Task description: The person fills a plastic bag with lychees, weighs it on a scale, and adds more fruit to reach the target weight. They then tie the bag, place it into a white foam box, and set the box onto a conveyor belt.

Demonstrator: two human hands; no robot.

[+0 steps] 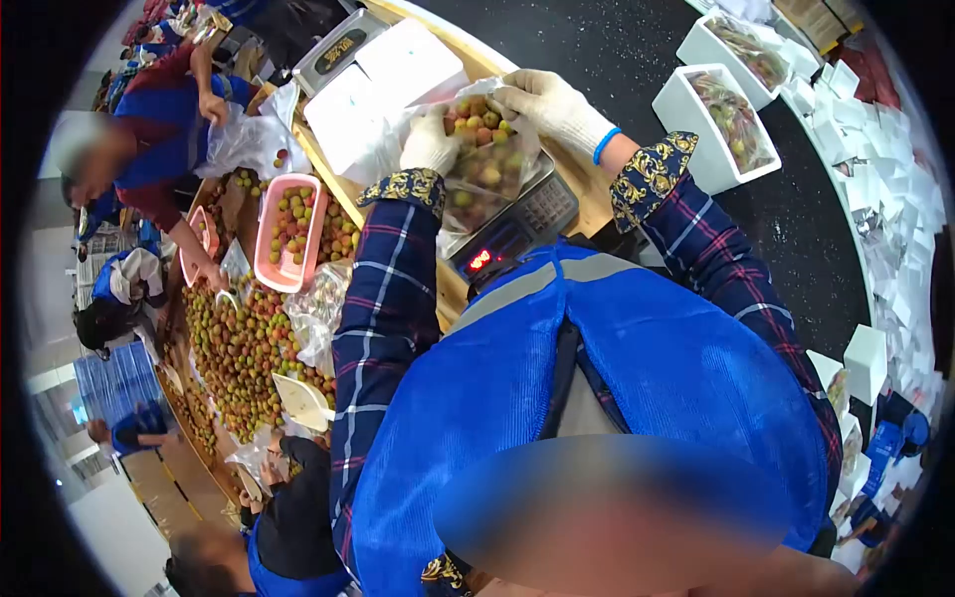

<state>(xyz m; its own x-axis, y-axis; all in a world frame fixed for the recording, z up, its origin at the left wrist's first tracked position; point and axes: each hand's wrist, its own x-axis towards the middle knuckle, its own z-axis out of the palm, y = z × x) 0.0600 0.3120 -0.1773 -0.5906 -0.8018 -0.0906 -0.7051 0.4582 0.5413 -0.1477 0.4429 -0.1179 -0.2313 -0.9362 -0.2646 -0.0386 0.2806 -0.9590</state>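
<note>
Over a grey digital weighing scale (547, 207) with glowing red digits, a clear plastic bag of round, reddish-green fruit (487, 149) hangs between two hands in white knit gloves, the left hand (430, 144) with its grip closed on the bag's left edge and the right hand (547, 102) pinching the opposite edge near the top. White foam boxes (413, 58) stand just beyond the left hand on the pale wooden desk (589, 189). Farther left, a pink plastic basket (284, 272) holds more fruit beside a broad heap of loose fruit (234, 353).
</note>
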